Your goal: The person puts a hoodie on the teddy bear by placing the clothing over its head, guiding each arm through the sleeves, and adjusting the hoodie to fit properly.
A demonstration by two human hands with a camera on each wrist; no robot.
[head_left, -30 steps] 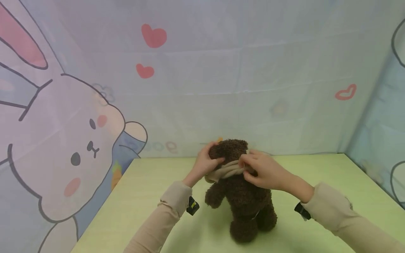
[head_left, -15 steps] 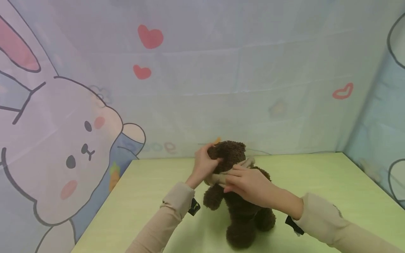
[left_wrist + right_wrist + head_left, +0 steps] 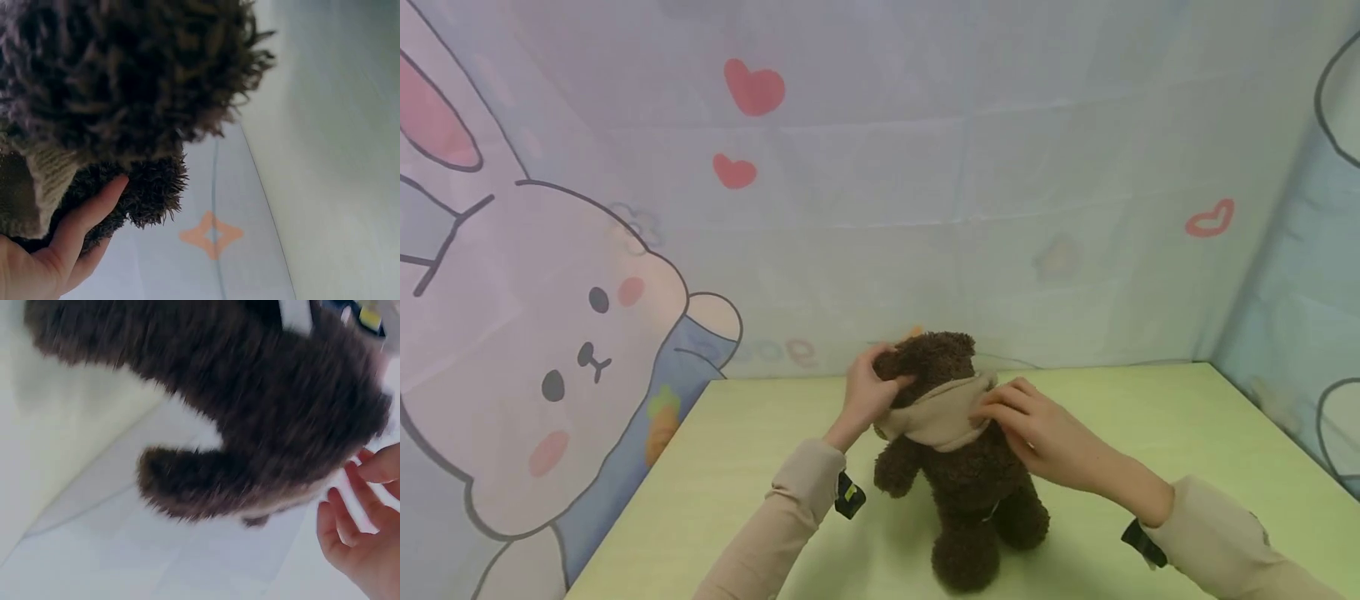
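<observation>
A dark brown teddy bear (image 3: 973,475), its back to the head camera, stands on the table with a beige cloth (image 3: 943,415) wrapped round its neck like a scarf or hood. My left hand (image 3: 867,390) holds the left side of its head, thumb at the back and fingers round the far side. In the left wrist view the thumb and a finger of the left hand (image 3: 69,250) lie against the fur, beside the ribbed cloth edge (image 3: 53,178). At the cloth's right part, the fingertips of my right hand (image 3: 1048,429) touch it, fingers spread and relaxed in the right wrist view.
The pale yellow-green table (image 3: 760,467) runs back to a hanging fabric backdrop (image 3: 880,275) printed with a rabbit (image 3: 572,358) and hearts. A black strap device sits at each sleeve cuff.
The right hand swept left across the twisted cloth, then drew back right. The cloth now lies flatter and wider over the bear's upper back. The left hand keeps holding the head.
</observation>
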